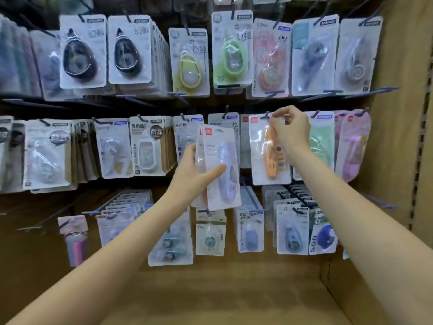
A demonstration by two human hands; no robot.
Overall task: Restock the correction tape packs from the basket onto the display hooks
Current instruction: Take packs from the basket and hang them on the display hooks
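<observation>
My left hand (192, 174) grips a small stack of correction tape packs (221, 165), the front one white with a pale lilac dispenser, held upright before the middle row. My right hand (289, 129) pinches the top edge of an orange correction tape pack (261, 151) at its display hook (266, 116) in the middle row. Whether the pack's hole sits on the hook is hidden by my fingers. The basket is not in view.
Three rows of hooks carry hanging packs: black ones (82, 52) top left, green (230, 55) top centre, pink (352, 146) at the right. A brown pegboard side wall (403, 137) closes the right. A brown ledge (222, 296) runs below.
</observation>
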